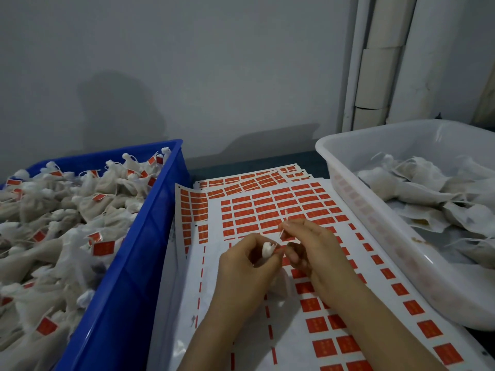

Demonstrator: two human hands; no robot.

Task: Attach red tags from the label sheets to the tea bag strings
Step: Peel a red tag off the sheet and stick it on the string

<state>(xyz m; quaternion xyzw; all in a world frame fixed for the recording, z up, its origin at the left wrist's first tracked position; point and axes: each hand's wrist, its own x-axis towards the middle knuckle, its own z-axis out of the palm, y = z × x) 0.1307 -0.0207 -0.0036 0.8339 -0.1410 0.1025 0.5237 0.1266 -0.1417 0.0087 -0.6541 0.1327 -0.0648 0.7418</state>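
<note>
Both hands meet at centre frame, above the sheets (267, 210).

The left hand (245, 266) grips a tea bag (267, 250), fingers (263, 238) curled round its white knotted top. I judge this steadies the string end; the string itself is too fine to make out.

The right hand (314, 247) pinches a red tag (283, 234) between thumb and forefinger, just above and right of the knot. Tag and bag sit close together, between the two sets of fingertips.

The blue bin (150, 236), left of frame, holds tagged bags. The white bin (375, 210), right of frame, holds untagged ones. I read this as supply on the right, finished work on the left.
</note>
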